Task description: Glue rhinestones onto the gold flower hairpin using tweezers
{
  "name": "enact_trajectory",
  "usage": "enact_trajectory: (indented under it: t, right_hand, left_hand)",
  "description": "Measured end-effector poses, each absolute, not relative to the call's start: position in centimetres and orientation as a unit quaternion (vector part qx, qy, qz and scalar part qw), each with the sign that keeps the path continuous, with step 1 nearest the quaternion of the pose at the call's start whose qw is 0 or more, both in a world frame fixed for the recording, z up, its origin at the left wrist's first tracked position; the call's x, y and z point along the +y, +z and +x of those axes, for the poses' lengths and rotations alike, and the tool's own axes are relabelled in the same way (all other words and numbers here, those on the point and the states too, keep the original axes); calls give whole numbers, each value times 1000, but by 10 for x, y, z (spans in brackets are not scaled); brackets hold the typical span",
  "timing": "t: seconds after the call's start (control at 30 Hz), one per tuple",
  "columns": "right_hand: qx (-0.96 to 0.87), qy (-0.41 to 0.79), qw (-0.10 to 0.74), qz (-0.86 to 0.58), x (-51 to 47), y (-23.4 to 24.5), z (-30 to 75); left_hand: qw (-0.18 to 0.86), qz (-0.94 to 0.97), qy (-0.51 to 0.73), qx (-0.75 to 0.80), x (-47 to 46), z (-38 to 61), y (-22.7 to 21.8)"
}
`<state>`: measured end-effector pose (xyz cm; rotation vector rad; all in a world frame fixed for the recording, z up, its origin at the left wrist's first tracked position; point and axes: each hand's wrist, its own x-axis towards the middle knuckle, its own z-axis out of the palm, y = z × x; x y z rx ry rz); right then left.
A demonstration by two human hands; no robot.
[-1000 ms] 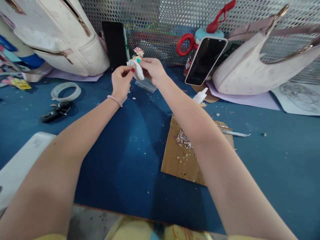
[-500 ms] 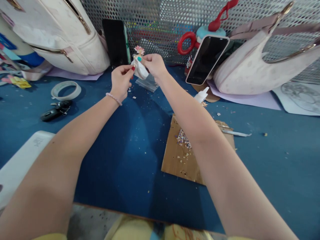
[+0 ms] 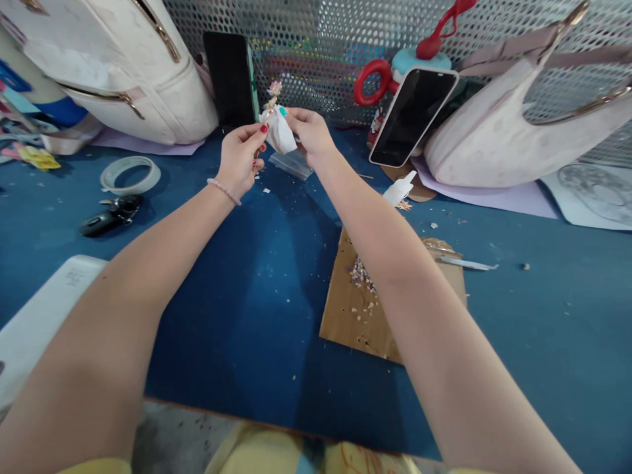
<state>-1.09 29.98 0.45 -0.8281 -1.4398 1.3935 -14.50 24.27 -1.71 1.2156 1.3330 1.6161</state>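
Near the mesh at the back, my left hand (image 3: 240, 155) pinches the lower part of a small pink and gold flower ornament (image 3: 274, 94), which stands tilted above the fingertips. My right hand (image 3: 312, 135) is closed on a crumpled white tissue (image 3: 281, 133) just beside and behind the ornament's stem. The tissue touches the ornament or lies right against it; the exact contact is too small to tell. Below the hands, a clear plastic bag (image 3: 292, 164) lies on the blue table.
A cardboard piece (image 3: 340, 303) with small coloured chips lies under my right forearm, tweezers (image 3: 467, 264) at its right. Two phones (image 3: 230, 79) lean at the back. A white bottle (image 3: 399, 189), tape roll (image 3: 131, 176), black key fob (image 3: 111, 216) and bags (image 3: 494, 131) surround the work area.
My right thumb has come away from the ornament's stem onto the tissue, which has shifted slightly. More of the ornament's gold stem shows. My left hand stays nearly in place.
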Motion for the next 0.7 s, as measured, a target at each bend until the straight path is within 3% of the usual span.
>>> enact_trajectory:
  t: [0.4,0.7]
  right_hand:
    - [-516,562,494,-416,312,-3,-4]
    - [-499,558,500,-436,306,-1,-17]
  left_hand:
    - [316,458,644,525,248,-151,-22]
    - [381,501,590,506,238,-140,-16]
